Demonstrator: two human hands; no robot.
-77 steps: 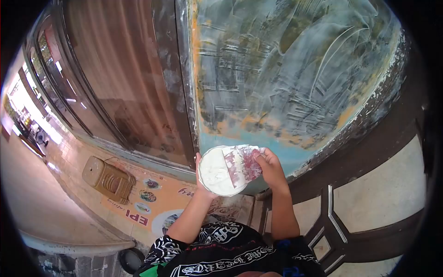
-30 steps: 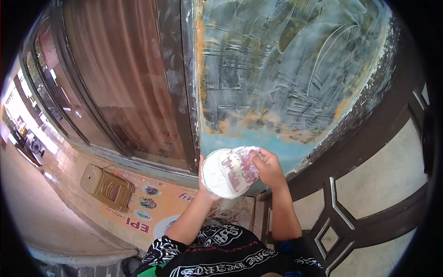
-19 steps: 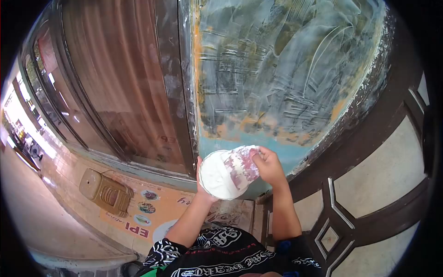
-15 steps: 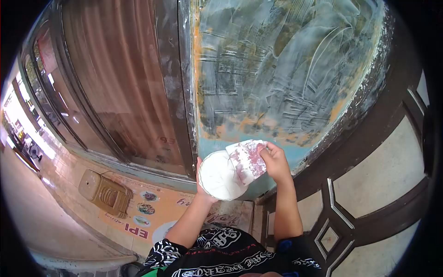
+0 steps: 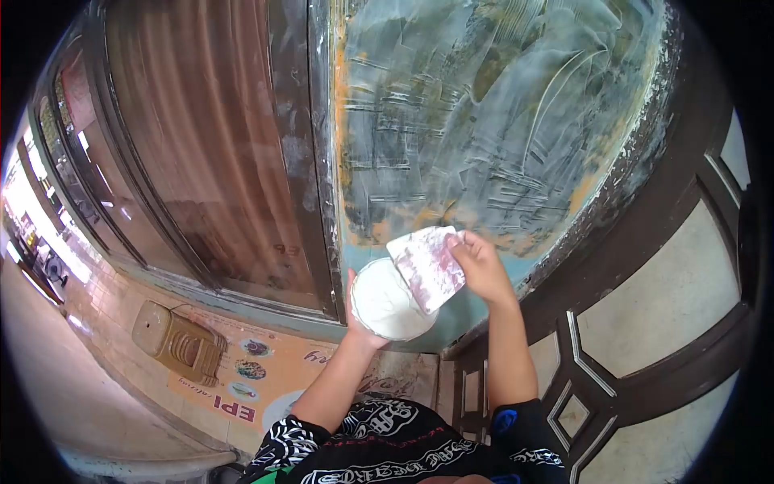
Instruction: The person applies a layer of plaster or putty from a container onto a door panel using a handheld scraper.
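Note:
My left hand (image 5: 361, 332) is wrapped round the underside and left edge of a round bowl of white putty (image 5: 384, 302), held out in front of my body. Between thumb and fingers, my right hand (image 5: 481, 269) grips a flat, pinkish-red spreader card (image 5: 429, 266) smeared with white. The card is tilted, and its lower left edge overlaps the bowl's right rim. Smooth white paste with faint creases fills the bowl. Behind both hands rises a wall panel (image 5: 476, 121) coated in streaky grey-white filler, with orange and light blue paint showing round its borders.
Left of the panel stands a dark-framed window (image 5: 201, 145) with a brown curtain behind it. A dark wooden door with pale panels (image 5: 665, 282) is close on the right. On the floor, a brown plastic stool (image 5: 179, 343) lies by an orange printed banner (image 5: 270, 363).
My right hand has lifted the spreader card slightly, and more of the putty's surface shows. The bowl stays nearly in place in my left hand.

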